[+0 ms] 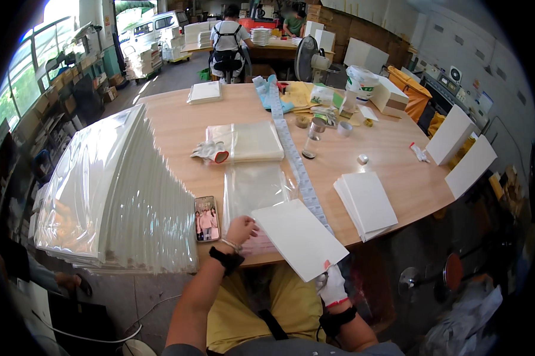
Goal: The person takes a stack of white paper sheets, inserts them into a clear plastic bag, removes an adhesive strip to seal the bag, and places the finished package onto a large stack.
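Note:
A flat white board [300, 239] lies tilted over the table's near edge. My right hand [334, 286], in a white glove with a red cuff, grips its near right corner; the fingers under the board are hidden. My left hand [242, 230] is bare, with a bracelet and a black wrist band. Its fingers are loosely curled and a little apart at the board's left edge, over clear plastic sleeves [252, 188]; whether they touch the board I cannot tell. A phone [207, 219] with a lit screen lies left of that hand.
A tall stack of plastic-wrapped white boards [95, 178] fills the left side. Bare white boards [367, 204] lie at right. A patterned strip [294, 160] crosses the table [172, 127]. Beyond the sleeves lie a loose glove [208, 151], a glass jar [312, 142] and tape rolls [344, 128].

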{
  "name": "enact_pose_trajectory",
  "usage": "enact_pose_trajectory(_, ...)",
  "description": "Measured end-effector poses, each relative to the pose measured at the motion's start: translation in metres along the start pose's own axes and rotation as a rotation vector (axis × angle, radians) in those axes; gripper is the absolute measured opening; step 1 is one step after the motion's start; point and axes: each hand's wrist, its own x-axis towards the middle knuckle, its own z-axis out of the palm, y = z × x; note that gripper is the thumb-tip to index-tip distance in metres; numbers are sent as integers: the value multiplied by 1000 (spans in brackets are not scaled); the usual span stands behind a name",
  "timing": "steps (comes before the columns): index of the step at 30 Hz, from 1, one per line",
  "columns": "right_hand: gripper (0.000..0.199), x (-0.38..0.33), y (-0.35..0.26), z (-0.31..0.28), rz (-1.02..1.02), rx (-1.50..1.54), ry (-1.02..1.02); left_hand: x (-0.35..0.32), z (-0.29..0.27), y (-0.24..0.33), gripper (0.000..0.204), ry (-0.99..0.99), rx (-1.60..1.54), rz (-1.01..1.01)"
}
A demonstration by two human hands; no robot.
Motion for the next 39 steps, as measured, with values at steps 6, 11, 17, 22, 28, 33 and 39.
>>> enact_pose_trajectory(6, 12, -15, 20, -6, 112, 122, -167, -5, 86, -78, 31, 28, -267, 318)
enact_pose_trajectory(11, 14, -31, 33, 9, 127, 4, -13, -40, 129, -107, 36, -271, -353, 179)
enact_pose_trajectory(17, 18, 14, 85, 4, 72, 88, -264, -121, 152, -139, 29, -36, -258, 118)
enact_pose_trajectory(22, 14, 61, 94, 23, -27, -57, -172, -108, 148, -144, 20, 26, -507, -88)
enact_pose_trajectory(28, 21, 42, 53, 0, 284, -212, -217, -132, 103, -89, 28, 257, -717, -285)
enact_pose_trajectory(33, 11, 33, 49, 20, -302, -1059, -453, -138, 73, -113, 41, -42, -447, -336)
enact_pose_trajectory(39, 10, 39, 90, 62, -812, -1356, -610, -144, 76, -104, 40, 2, -710, -393)
